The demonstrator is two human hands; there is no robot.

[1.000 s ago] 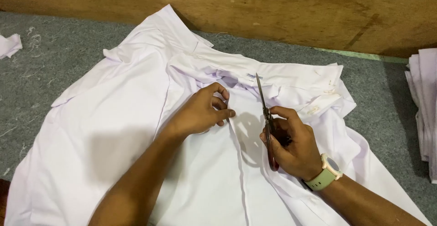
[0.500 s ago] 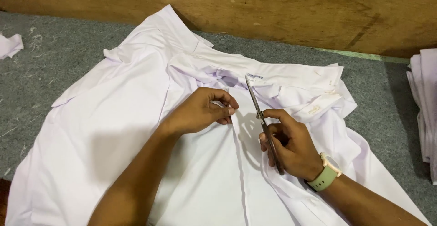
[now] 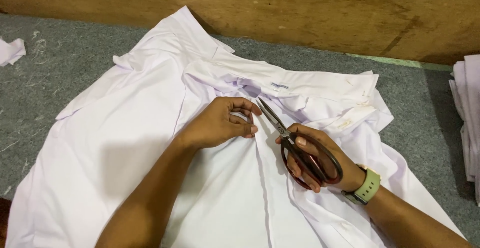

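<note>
Trimming work on the white shirt (image 3: pixel 125 148) appears to be at an early or middle stage, judging from how things lie. The garment is spread flat on the grey surface (image 3: pixel 60 68), collar toward 12 o'clock, front placket running down toward 6 o'clock. No cut edge or detached piece is visible at the placket; whether a thread has been snipped there cannot be told. A small white scrap (image 3: pixel 10 50) lies at the far 9 o'clock edge, well apart from the shirt.

The left hand (image 3: pixel 220 125) rests on the fabric just below the collar. Its fingers (image 3: pixel 245 128) are curled together, pinching a small bit of fabric or thread at the placket edge; what exactly is pinched is too small to tell.

The right hand (image 3: pixel 320 160) grips the scissors (image 3: pixel 295 145), with thumb and fingers through the dark red loops. The blades are nearly closed and point toward 11 o'clock, the tips lying just beside the left fingertips, at their 2 o'clock side, directly under the collar label. The blades lie over the fabric; contact with the pinched spot cannot be confirmed.

A green-strapped watch (image 3: pixel 367 185) sits on the right wrist. A stack of folded white cloth (image 3: pixel 470 118) lies at 3 o'clock, and a wooden board (image 3: pixel 300 13) borders the surface at 12 o'clock.
</note>
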